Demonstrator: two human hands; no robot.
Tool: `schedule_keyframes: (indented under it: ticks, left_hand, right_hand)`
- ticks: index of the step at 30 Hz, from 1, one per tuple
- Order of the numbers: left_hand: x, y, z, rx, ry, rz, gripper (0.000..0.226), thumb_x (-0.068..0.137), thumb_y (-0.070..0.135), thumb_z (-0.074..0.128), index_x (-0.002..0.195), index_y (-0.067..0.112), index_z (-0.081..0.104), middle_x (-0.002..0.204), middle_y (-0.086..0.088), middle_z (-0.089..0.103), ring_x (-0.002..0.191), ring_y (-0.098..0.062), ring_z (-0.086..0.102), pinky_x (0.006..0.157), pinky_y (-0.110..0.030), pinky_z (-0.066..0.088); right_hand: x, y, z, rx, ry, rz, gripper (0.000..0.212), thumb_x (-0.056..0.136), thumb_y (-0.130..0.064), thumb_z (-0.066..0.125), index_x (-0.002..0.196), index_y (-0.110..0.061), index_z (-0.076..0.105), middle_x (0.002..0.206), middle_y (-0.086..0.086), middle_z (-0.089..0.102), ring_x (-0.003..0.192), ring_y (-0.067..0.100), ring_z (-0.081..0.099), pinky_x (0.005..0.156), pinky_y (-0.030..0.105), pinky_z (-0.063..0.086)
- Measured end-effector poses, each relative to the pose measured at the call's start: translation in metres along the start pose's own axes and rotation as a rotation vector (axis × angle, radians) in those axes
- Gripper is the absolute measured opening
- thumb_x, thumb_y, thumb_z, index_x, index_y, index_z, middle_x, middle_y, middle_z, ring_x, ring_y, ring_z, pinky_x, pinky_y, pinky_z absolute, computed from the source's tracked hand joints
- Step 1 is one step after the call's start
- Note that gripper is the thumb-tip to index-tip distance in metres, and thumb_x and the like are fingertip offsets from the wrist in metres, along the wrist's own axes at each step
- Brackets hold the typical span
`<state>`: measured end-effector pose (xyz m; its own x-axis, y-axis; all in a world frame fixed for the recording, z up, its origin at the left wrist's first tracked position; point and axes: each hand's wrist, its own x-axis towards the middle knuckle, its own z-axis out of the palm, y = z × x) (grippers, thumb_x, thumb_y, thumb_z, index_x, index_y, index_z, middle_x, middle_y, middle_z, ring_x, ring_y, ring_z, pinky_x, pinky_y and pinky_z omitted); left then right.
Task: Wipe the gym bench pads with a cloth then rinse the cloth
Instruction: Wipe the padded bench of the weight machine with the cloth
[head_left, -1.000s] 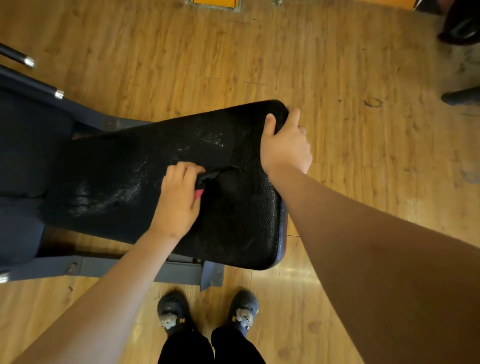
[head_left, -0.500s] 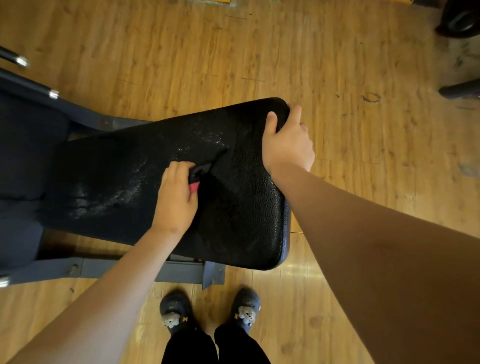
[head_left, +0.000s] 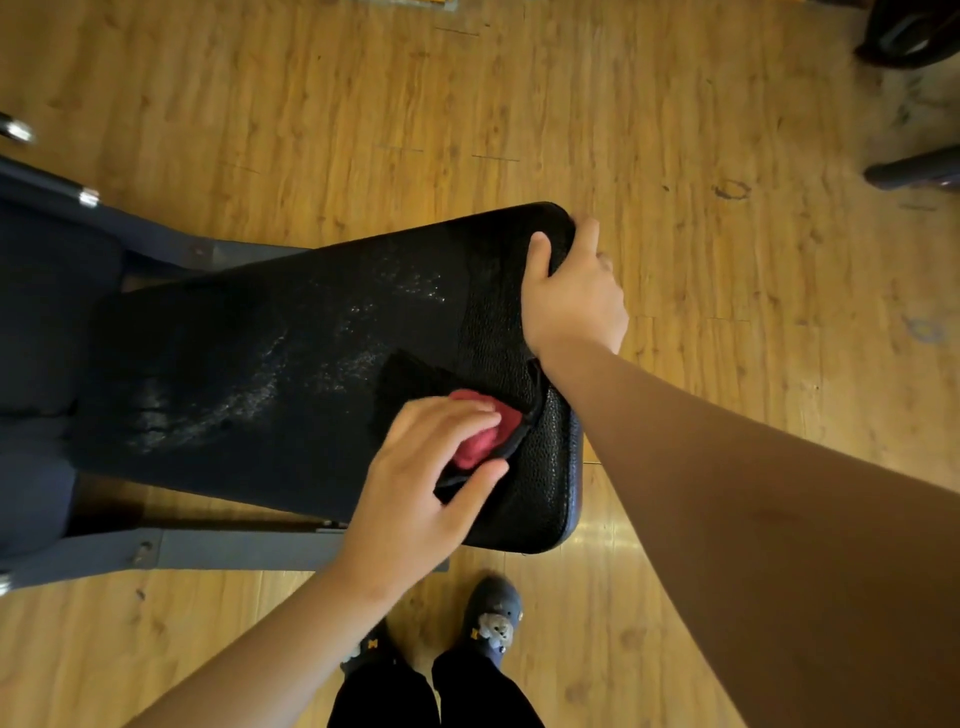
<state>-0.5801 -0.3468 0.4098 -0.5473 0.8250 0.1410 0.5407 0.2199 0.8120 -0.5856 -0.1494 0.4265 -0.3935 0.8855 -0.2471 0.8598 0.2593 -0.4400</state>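
The bench pad (head_left: 249, 364) shows a wet sheen across its left and middle, while its pebbled right end looks drier. My left hand (head_left: 421, 483) has slid right and toward the near edge since half a second ago. Its fingers curl round the cloth (head_left: 485, 439), which is pressed on the pad, dark with more red now showing. My right hand (head_left: 574, 299) still clamps the pad's far-right corner, thumb on top.

We see the bench pad (head_left: 311, 374) as black pebbled leatherette, matt at its end and glistening wet mid-length. On it the cloth (head_left: 470, 444) looks like soft, matt fabric. Beneath the pad the frame (head_left: 234, 548) is painted metal; the floor (head_left: 519, 104) around it is glossy wood.
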Motion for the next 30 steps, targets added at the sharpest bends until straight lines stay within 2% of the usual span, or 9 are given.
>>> schedule_keyframes:
  ticks: [5, 9, 11, 14, 16, 20, 24, 27, 30]
  left_hand:
    - [-0.007, -0.025, -0.001, 0.110, -0.187, 0.135, 0.043, 0.099, 0.023, 0.045, 0.140, 0.014, 0.047, 0.154, 0.000, 0.037, 0.144, -0.016, 0.031, 0.118, -0.033, 0.023]
    - [0.024, -0.051, -0.006, 0.342, -0.348, 0.402, 0.050, 0.096, 0.019, 0.048, 0.144, 0.017, 0.036, 0.154, -0.009, 0.032, 0.145, -0.023, 0.027, 0.119, -0.039, 0.024]
    - [0.047, -0.059, -0.014, 0.399, -0.383, 0.443, 0.055, 0.093, 0.016, 0.052, 0.145, 0.017, 0.036, 0.153, -0.011, 0.034, 0.144, -0.024, 0.028, 0.118, -0.040, 0.024]
    - [0.058, -0.058, -0.017, 0.344, -0.300, 0.318, 0.050, 0.098, 0.018, 0.042, 0.147, 0.013, 0.037, 0.156, -0.007, 0.029, 0.147, -0.021, 0.022, 0.120, -0.031, 0.019]
    - [0.041, -0.044, -0.005, 0.275, -0.234, 0.246, 0.048, 0.098, 0.019, 0.042, 0.145, 0.009, 0.039, 0.155, -0.008, 0.031, 0.147, -0.021, 0.023, 0.120, -0.033, 0.021]
    - [0.018, -0.039, 0.011, 0.293, -0.231, 0.403, 0.043, 0.098, 0.011, 0.049, 0.140, 0.006, 0.047, 0.148, -0.013, 0.042, 0.142, -0.025, 0.033, 0.116, -0.039, 0.030]
    - [0.052, -0.062, -0.004, 0.381, -0.266, 0.517, 0.050, 0.095, 0.011, 0.051, 0.143, 0.015, 0.038, 0.141, -0.008, 0.041, 0.131, -0.026, 0.042, 0.109, -0.038, 0.037]
    - [0.065, -0.060, -0.005, 0.391, -0.205, 0.391, 0.049, 0.093, 0.010, 0.052, 0.140, 0.014, 0.039, 0.131, -0.011, 0.043, 0.119, -0.029, 0.045, 0.096, -0.043, 0.047]
    - [0.061, -0.049, 0.003, 0.307, -0.083, 0.240, 0.039, 0.095, 0.012, 0.046, 0.133, 0.008, 0.048, 0.125, -0.015, 0.048, 0.114, -0.029, 0.046, 0.093, -0.040, 0.047]
  right_hand:
    - [0.000, 0.000, 0.001, -0.006, 0.007, 0.000, 0.052, 0.100, -0.049, 0.027, 0.145, -0.022, 0.026, 0.121, 0.010, 0.053, 0.074, 0.023, 0.044, 0.051, 0.028, 0.022]
    - [0.000, 0.000, 0.001, -0.018, 0.009, -0.008, 0.052, 0.101, -0.049, 0.027, 0.145, -0.022, 0.026, 0.122, 0.011, 0.052, 0.076, 0.022, 0.043, 0.059, 0.030, 0.028]
    - [0.000, 0.000, 0.001, -0.018, 0.008, -0.010, 0.052, 0.100, -0.049, 0.027, 0.145, -0.022, 0.027, 0.122, 0.011, 0.053, 0.078, 0.023, 0.045, 0.061, 0.031, 0.029]
    - [0.001, 0.000, 0.001, -0.022, 0.016, -0.001, 0.051, 0.100, -0.049, 0.028, 0.143, -0.022, 0.029, 0.120, 0.011, 0.054, 0.077, 0.022, 0.043, 0.052, 0.029, 0.022]
    - [0.000, 0.000, 0.001, -0.018, 0.010, 0.001, 0.050, 0.100, -0.048, 0.029, 0.143, -0.022, 0.029, 0.119, 0.012, 0.054, 0.075, 0.023, 0.041, 0.049, 0.029, 0.018]
    - [-0.001, 0.001, 0.001, -0.011, 0.015, -0.009, 0.051, 0.101, -0.049, 0.027, 0.144, -0.022, 0.028, 0.120, 0.010, 0.054, 0.076, 0.021, 0.042, 0.056, 0.029, 0.025]
    - [0.000, 0.000, 0.001, -0.014, 0.012, -0.007, 0.051, 0.101, -0.049, 0.027, 0.145, -0.023, 0.027, 0.122, 0.011, 0.053, 0.082, 0.023, 0.049, 0.065, 0.032, 0.029]
    - [-0.001, -0.001, 0.001, -0.012, 0.018, 0.006, 0.050, 0.100, -0.049, 0.028, 0.145, -0.024, 0.028, 0.121, 0.011, 0.054, 0.093, 0.029, 0.058, 0.065, 0.032, 0.029]
    - [-0.001, -0.001, 0.002, -0.009, 0.024, 0.000, 0.050, 0.101, -0.048, 0.028, 0.144, -0.024, 0.029, 0.120, 0.011, 0.054, 0.092, 0.029, 0.058, 0.065, 0.031, 0.028]
